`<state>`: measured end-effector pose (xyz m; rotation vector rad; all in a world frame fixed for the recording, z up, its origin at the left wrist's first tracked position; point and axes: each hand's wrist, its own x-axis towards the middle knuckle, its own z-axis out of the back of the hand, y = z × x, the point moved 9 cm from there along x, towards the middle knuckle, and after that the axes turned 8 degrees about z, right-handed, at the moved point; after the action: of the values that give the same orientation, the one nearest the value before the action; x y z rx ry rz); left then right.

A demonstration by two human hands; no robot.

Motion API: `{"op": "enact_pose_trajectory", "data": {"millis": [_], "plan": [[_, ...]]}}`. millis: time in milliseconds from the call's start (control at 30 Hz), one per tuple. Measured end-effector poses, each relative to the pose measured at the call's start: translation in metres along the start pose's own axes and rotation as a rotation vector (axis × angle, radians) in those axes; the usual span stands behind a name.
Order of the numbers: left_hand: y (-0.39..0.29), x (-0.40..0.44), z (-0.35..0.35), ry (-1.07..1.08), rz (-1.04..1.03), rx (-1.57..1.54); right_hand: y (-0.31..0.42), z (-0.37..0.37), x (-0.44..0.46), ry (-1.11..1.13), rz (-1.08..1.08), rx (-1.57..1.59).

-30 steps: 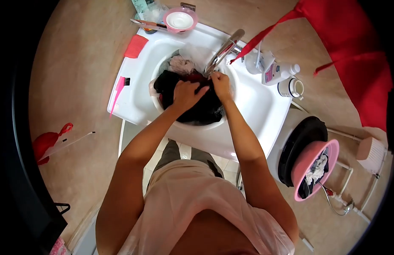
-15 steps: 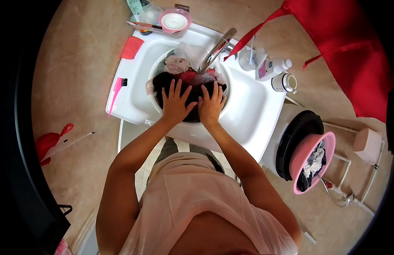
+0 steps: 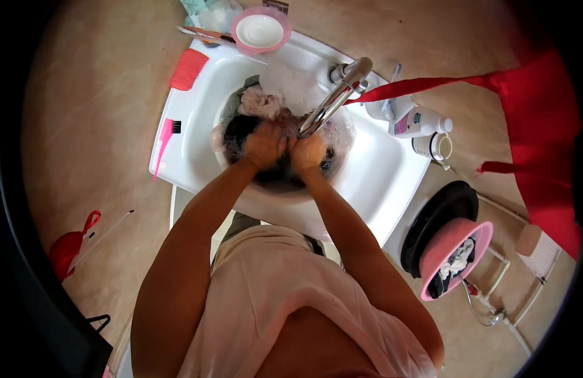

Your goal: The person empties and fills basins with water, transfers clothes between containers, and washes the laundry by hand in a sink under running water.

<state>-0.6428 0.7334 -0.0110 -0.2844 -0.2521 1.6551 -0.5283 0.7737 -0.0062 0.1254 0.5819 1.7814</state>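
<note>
Both my hands are down in the soapy water of a round white basin standing in the white sink (image 3: 383,167). My left hand (image 3: 264,146) presses into black cloth (image 3: 240,130) on the basin's left side. My right hand (image 3: 308,151) is close beside it, sunk into the dark wet laundry under the faucet (image 3: 337,97). Water, bubbles and blur hide the fingers of both hands. A pale pink bunched cloth (image 3: 259,102) lies behind my left hand, with translucent white material (image 3: 288,85) next to it.
A pink-rimmed bowl (image 3: 261,31), red cloth (image 3: 189,69) and pink tint brush (image 3: 163,145) sit along the sink's back and left edges. A white bottle (image 3: 424,122) and mug (image 3: 433,147) stand right. Red fabric (image 3: 537,120) hangs there, above a pink basin of clothes (image 3: 433,252).
My hands have gone from lying spread on top of the black cloth to being sunk in the water. Water has risen over the laundry, and the camera view has shifted slightly.
</note>
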Motion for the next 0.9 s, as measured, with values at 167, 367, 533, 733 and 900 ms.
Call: {"op": "enact_pose_trajectory", "data": {"millis": [167,367,533,733,900], "plan": [[-0.001,0.010,-0.009,0.029,0.009,0.047,-0.066,-0.086,0.045,-0.003,-0.011,0.030],[-0.005,0.015,0.015,0.012,0.175,-0.135,-0.038,-0.039,0.056,0.067,-0.025,-0.094],[-0.013,0.000,0.016,0.017,0.139,0.078,-0.009,0.005,0.034,-0.171,0.230,-0.014],[-0.025,-0.018,0.118,-0.490,0.013,0.128,0.014,0.034,-0.020,-0.313,0.399,-0.117],[0.040,0.024,0.069,-0.136,0.219,0.019,0.047,0.077,-0.099,-0.450,0.528,-0.074]]}}
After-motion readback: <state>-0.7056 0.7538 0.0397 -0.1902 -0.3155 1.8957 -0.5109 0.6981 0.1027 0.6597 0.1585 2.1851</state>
